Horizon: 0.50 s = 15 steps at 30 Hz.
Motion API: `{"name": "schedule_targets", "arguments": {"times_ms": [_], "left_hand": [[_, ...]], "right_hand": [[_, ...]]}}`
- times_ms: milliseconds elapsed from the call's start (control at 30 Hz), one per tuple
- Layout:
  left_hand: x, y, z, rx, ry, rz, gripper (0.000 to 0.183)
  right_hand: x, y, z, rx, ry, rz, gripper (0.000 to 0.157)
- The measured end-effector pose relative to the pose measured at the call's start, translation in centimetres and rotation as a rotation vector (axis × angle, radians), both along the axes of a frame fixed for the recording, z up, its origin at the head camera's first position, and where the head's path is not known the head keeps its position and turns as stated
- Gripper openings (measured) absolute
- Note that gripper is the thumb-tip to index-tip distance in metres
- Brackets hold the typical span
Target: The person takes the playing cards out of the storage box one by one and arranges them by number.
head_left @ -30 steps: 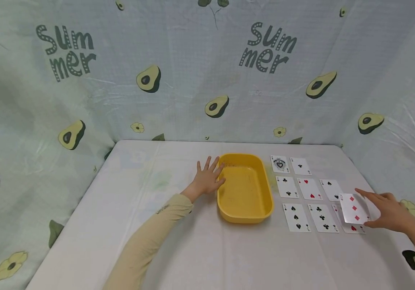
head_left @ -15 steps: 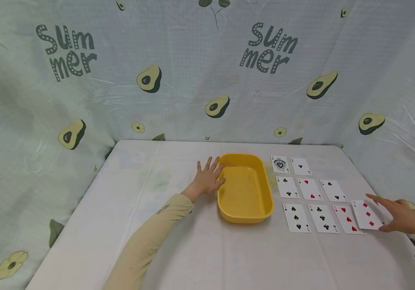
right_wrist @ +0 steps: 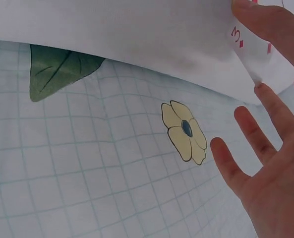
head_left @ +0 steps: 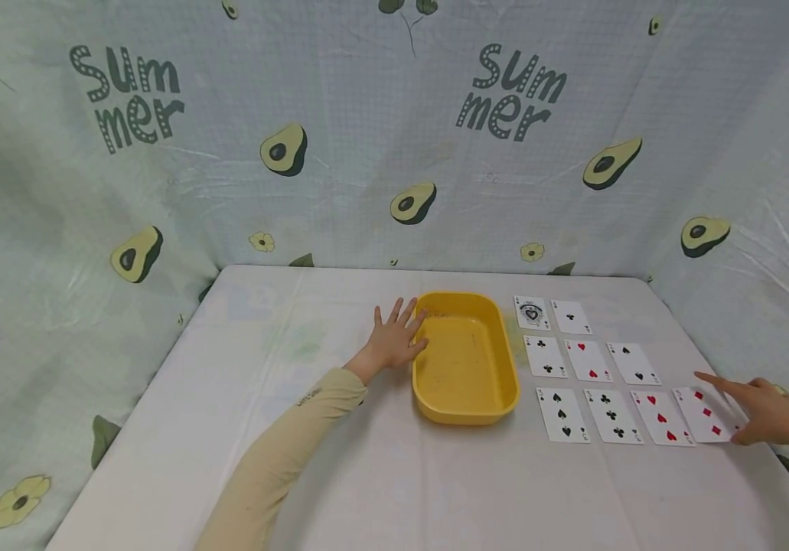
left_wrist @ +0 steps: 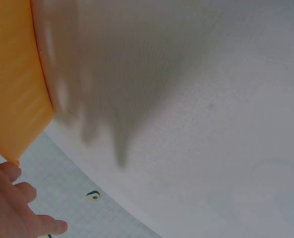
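At the right end of the nearest row lies the three of diamonds [head_left: 705, 413], a playing card. My right hand [head_left: 769, 409] holds it by its right side, the thumb on its face and a fingertip at its corner in the right wrist view; the other fingers are spread. To its left in the same row are the three of hearts [head_left: 663, 418], the three of clubs [head_left: 613, 416] and the three of spades [head_left: 562, 415]. My left hand [head_left: 390, 342] rests with spread fingers on the left rim of a yellow tray [head_left: 466, 413].
Behind the threes lie the two of clubs [head_left: 545, 357], two of hearts [head_left: 588, 360] and two of spades [head_left: 633, 363]. Farther back are an ace with a large emblem [head_left: 532, 313] and the ace of clubs [head_left: 571, 317]. A printed cloth [head_left: 346, 92] hangs behind the white table [head_left: 256, 321].
My right hand has carried the three of diamonds rightward and down from above the three of hearts, uncovering that card and the two of spades. My left hand has stayed on the tray.
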<state>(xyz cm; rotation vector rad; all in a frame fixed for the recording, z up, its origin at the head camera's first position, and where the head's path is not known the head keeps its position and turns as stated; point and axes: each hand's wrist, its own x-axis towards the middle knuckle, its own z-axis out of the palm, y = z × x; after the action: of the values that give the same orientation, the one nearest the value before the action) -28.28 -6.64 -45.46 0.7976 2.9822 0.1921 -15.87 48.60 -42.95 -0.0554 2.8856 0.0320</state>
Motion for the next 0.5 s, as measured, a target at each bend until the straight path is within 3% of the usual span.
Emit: {"name": "schedule_targets", "arguments": {"times_ms": [167,200,233,267,400,467,500], "left_hand": [[-0.1,0.0,-0.1,-0.008,0.01,-0.002,0.06],[0.4,0.1,0.8,-0.02,-0.026,0.01,0.059],[0.3,0.1,0.8,-0.021,-0.029,0.011,0.059],[-0.1,0.0,-0.1,0.0,-0.004,-0.004,0.059],[-0.3,-0.1,-0.4,0.032,-0.017,-0.006,0.06],[-0.1,0.0,-0.2,0.022,-0.014,-0.002,0.059],[0.5,0.1,0.8,0.009,-0.034,0.008,0.058]], "right_hand": [[-0.5,0.4,-0.4,0.039,0.021,0.017,0.113],[-0.5,0.4,-0.4,0.044,0.026,0.025,0.114],[-0.4,0.5,-0.3,0.048,0.031,0.036,0.114],[-0.3,0.6,-0.3,0.051,0.034,0.043,0.116],[-0.1,1.1,-0.6,0.051,0.033,0.038,0.119],[-0.2,1.5,-0.9,0.047,0.018,0.02,0.121],[-0.3,1.8,-1.2,0.048,0.013,0.013,0.121]]}}
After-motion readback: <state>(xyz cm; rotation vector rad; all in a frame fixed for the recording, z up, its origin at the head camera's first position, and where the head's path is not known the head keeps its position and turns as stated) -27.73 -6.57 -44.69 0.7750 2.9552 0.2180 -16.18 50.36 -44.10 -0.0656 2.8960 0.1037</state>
